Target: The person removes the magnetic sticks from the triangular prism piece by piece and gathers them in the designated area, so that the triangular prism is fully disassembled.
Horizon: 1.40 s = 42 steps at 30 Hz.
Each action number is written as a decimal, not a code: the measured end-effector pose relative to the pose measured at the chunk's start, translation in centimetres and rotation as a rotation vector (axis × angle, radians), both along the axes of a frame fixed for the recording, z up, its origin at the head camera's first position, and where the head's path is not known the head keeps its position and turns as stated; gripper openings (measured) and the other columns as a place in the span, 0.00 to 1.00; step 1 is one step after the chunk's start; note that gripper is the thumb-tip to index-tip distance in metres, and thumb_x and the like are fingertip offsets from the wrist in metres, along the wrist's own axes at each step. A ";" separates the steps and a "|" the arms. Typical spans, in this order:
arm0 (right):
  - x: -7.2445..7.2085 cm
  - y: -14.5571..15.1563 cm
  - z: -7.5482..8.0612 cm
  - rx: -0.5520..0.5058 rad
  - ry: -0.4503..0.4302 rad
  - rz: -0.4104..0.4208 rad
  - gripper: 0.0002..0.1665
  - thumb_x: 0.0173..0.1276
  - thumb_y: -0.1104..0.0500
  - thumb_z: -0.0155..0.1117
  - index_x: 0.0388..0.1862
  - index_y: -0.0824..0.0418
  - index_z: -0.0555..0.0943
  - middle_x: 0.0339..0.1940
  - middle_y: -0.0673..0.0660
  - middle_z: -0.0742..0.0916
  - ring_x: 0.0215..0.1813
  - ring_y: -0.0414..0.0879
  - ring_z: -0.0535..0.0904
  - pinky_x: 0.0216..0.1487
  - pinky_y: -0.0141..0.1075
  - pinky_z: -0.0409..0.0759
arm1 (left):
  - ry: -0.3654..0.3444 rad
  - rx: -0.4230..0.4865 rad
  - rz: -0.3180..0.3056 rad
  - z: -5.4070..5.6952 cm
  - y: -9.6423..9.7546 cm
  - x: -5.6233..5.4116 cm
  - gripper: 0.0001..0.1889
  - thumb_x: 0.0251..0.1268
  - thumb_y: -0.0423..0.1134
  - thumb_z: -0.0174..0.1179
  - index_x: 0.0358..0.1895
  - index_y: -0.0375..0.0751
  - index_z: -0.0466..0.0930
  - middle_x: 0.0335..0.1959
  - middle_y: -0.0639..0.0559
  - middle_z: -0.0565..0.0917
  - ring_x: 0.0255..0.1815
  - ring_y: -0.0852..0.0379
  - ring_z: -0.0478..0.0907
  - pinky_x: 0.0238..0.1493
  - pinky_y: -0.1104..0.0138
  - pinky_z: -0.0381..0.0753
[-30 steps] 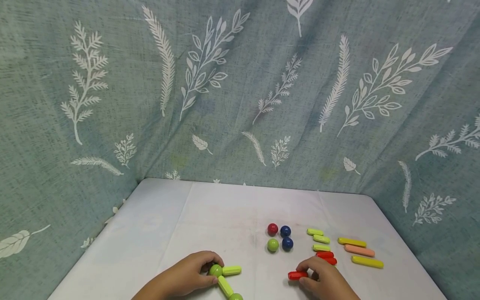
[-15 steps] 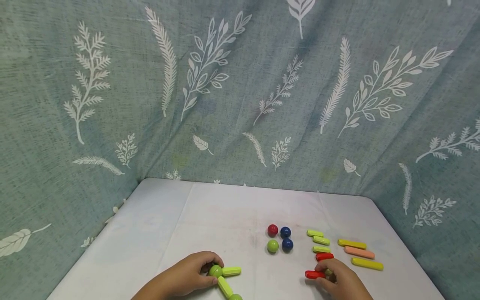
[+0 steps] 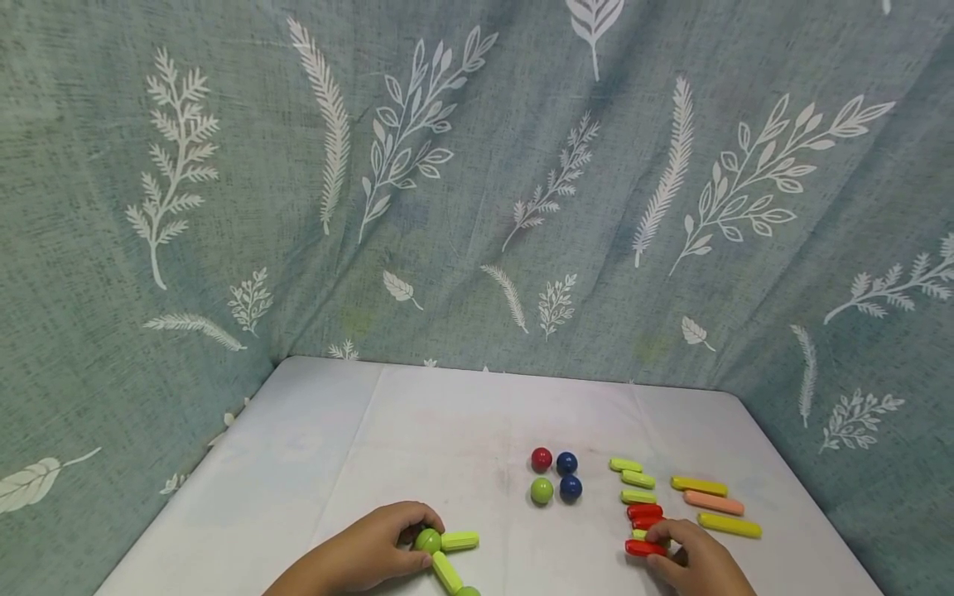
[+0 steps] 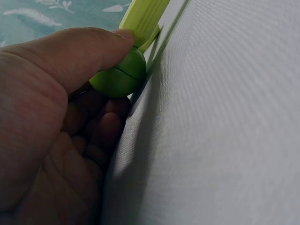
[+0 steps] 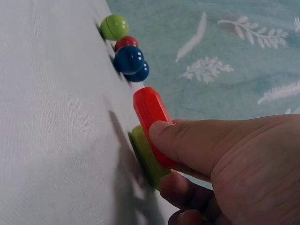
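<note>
My left hand [image 3: 373,546] pinches a green ball [image 3: 428,540] between thumb and fingers, low on the white table. Two yellow-green sticks, one pointing right [image 3: 460,540] and one slanting toward me, meet at that ball. A second green ball [image 3: 468,591] sits at the slanting stick's near end, partly cut off by the frame. At the right, my right hand [image 3: 693,559] pinches a short red stick [image 5: 149,105]. In the right wrist view, a yellow-green stick [image 5: 150,159] lies just behind and below it. Two more red sticks [image 3: 644,512] lie beyond my fingers.
A red ball [image 3: 542,459], a green ball [image 3: 542,490] and two blue balls [image 3: 570,488] cluster at mid-table. Several short yellow-green sticks [image 3: 638,479] lie right of them. Farther right are two yellow sticks [image 3: 729,526] and an orange one [image 3: 714,502]. A patterned curtain [image 3: 462,207] surrounds the table.
My right hand has moved right with the red stick, bringing it close in front of the other red sticks. The left hand has stayed in place on the green ball.
</note>
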State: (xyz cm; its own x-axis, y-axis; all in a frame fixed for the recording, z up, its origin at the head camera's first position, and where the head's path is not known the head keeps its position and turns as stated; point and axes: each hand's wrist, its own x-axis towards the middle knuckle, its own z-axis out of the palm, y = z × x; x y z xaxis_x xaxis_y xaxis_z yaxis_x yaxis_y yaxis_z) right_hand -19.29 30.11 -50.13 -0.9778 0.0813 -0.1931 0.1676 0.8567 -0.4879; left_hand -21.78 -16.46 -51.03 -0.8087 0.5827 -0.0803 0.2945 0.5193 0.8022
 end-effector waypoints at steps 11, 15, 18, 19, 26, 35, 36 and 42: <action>-0.4 1.2 -0.6 0.025 -0.052 0.000 0.14 0.61 0.58 0.80 0.44 0.58 0.85 0.37 0.50 0.84 0.36 0.46 0.75 0.42 0.42 0.82 | 0.003 0.002 -0.005 -0.2 0.1 0.0 0.13 0.67 0.52 0.72 0.51 0.64 0.82 0.43 0.65 0.81 0.41 0.65 0.75 0.42 0.69 0.74; -0.4 1.5 -0.8 0.028 -0.055 -0.014 0.15 0.62 0.58 0.80 0.44 0.58 0.85 0.38 0.50 0.84 0.37 0.47 0.75 0.43 0.43 0.82 | 0.005 0.000 -0.002 -0.2 0.0 0.0 0.14 0.66 0.52 0.72 0.51 0.64 0.82 0.43 0.65 0.81 0.42 0.65 0.75 0.42 0.69 0.74; -0.5 1.6 -0.9 0.022 -0.060 -0.024 0.15 0.62 0.58 0.80 0.45 0.59 0.85 0.37 0.50 0.83 0.37 0.47 0.74 0.42 0.42 0.81 | 0.007 -0.001 -0.003 -0.1 0.0 0.0 0.14 0.67 0.51 0.72 0.52 0.63 0.82 0.43 0.65 0.81 0.41 0.65 0.75 0.42 0.69 0.75; -0.5 1.6 -0.9 0.016 -0.061 -0.028 0.15 0.62 0.59 0.80 0.45 0.59 0.85 0.37 0.50 0.83 0.36 0.47 0.74 0.41 0.42 0.81 | 0.004 -0.001 -0.002 -0.1 0.0 0.1 0.14 0.67 0.51 0.72 0.52 0.63 0.82 0.44 0.65 0.81 0.42 0.65 0.75 0.43 0.69 0.75; -0.8 1.9 -1.3 -0.023 -0.073 -0.073 0.17 0.61 0.60 0.80 0.45 0.62 0.83 0.37 0.52 0.83 0.35 0.48 0.74 0.39 0.39 0.79 | -0.001 -0.014 0.020 0.1 0.1 0.1 0.20 0.65 0.51 0.73 0.57 0.58 0.80 0.44 0.65 0.80 0.44 0.65 0.75 0.46 0.68 0.77; -0.7 2.0 -1.2 -0.025 -0.069 -0.083 0.25 0.59 0.54 0.83 0.47 0.65 0.81 0.39 0.53 0.84 0.36 0.48 0.74 0.40 0.39 0.79 | -0.007 0.001 0.048 0.2 0.2 0.1 0.16 0.63 0.49 0.75 0.48 0.59 0.79 0.42 0.63 0.81 0.42 0.63 0.76 0.44 0.70 0.77; -0.7 1.8 -1.0 -0.019 -0.056 -0.083 0.25 0.59 0.54 0.83 0.47 0.65 0.81 0.39 0.53 0.84 0.36 0.47 0.74 0.39 0.39 0.78 | -0.006 0.001 0.050 0.1 0.1 0.1 0.16 0.62 0.48 0.75 0.48 0.59 0.79 0.42 0.63 0.81 0.43 0.63 0.76 0.44 0.70 0.78; -0.1 0.4 -0.1 0.003 0.028 -0.066 0.28 0.56 0.52 0.85 0.48 0.65 0.82 0.41 0.55 0.83 0.34 0.47 0.72 0.36 0.38 0.77 | -0.002 -0.005 0.055 -0.1 0.0 -0.2 0.16 0.62 0.48 0.76 0.48 0.59 0.80 0.43 0.64 0.81 0.43 0.64 0.76 0.45 0.70 0.79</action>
State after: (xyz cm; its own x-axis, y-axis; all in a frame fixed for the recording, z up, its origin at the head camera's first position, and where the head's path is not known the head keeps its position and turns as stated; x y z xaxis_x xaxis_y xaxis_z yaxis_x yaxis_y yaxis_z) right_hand -19.38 30.47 -50.24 -0.9753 0.1465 -0.1652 0.2101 0.8458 -0.4904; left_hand -21.95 -16.44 -51.10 -0.8392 0.5372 -0.0845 0.2641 0.5383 0.8003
